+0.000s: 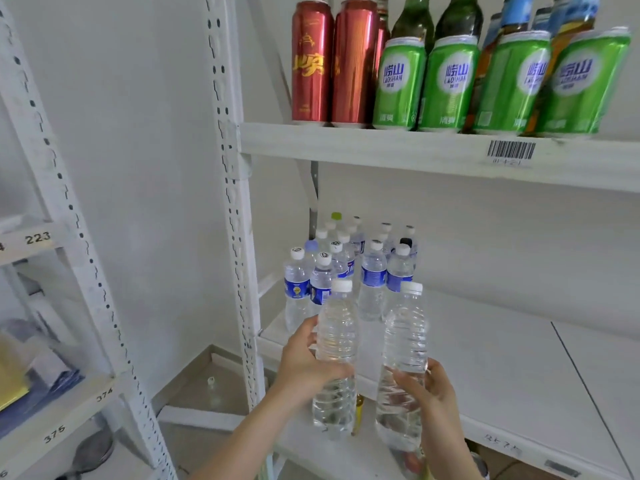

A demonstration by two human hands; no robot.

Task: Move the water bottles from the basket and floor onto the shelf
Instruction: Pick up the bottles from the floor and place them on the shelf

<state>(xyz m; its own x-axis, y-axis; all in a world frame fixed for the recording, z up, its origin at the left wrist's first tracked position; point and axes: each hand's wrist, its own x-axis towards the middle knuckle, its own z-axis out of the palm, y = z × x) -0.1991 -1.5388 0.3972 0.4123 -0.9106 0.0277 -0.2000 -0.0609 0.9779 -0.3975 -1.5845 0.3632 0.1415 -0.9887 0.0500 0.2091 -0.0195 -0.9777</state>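
In front of you, the white shelf (502,358) carries a cluster of capped water bottles (346,268) standing upright at its back left; the rest of its board is bare. The upper shelf (398,147) holds red cans (329,60) and green cans (485,81) in a row.

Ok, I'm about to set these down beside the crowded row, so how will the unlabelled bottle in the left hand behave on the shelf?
The bottle looks full, so probably heavy for its size. It is tall and narrow, so likely tippy if nudged on the shelf. Its ribbed clear wall probably flexes a little under the left hand, and should grip fairly well.
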